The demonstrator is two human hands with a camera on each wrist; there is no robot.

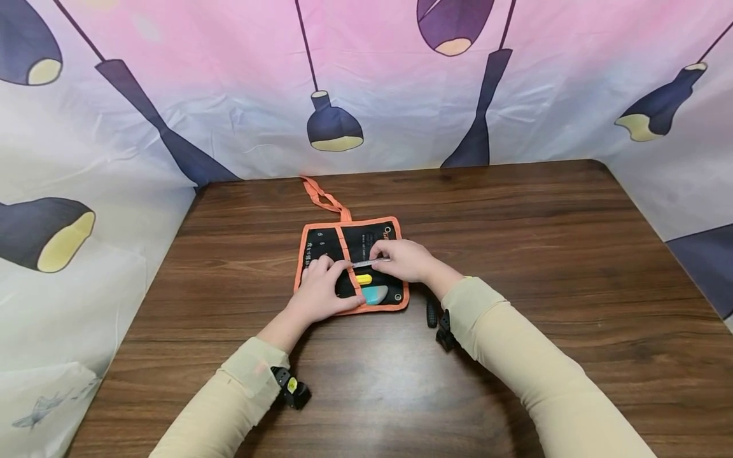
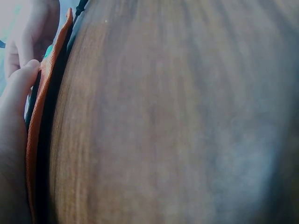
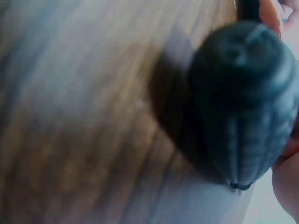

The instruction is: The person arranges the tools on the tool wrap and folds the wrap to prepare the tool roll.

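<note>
A black tool pouch (image 1: 317, 238) with orange edging lies unfolded on the table, an orange band running down its middle. My left hand (image 1: 323, 292) rests on its left part, thumb along the lower edge and index finger at the band; in the left wrist view the thumb (image 2: 25, 77) presses near the orange trim. My right hand (image 1: 403, 259) pinches a slim silvery tool (image 1: 363, 263), whose left end meets the band beside my left index fingertip. Below it, a yellow piece (image 1: 363, 278) and a teal-ended piece (image 1: 375, 294) stick out from the band's pockets.
A black ribbed handle (image 1: 432, 313) lies on the table under my right wrist, large in the right wrist view (image 3: 243, 102). An orange tie strap (image 1: 323, 200) trails from the pouch toward the table's back edge. A printed cloth (image 1: 389, 114) hangs behind the brown wooden table (image 1: 544, 254).
</note>
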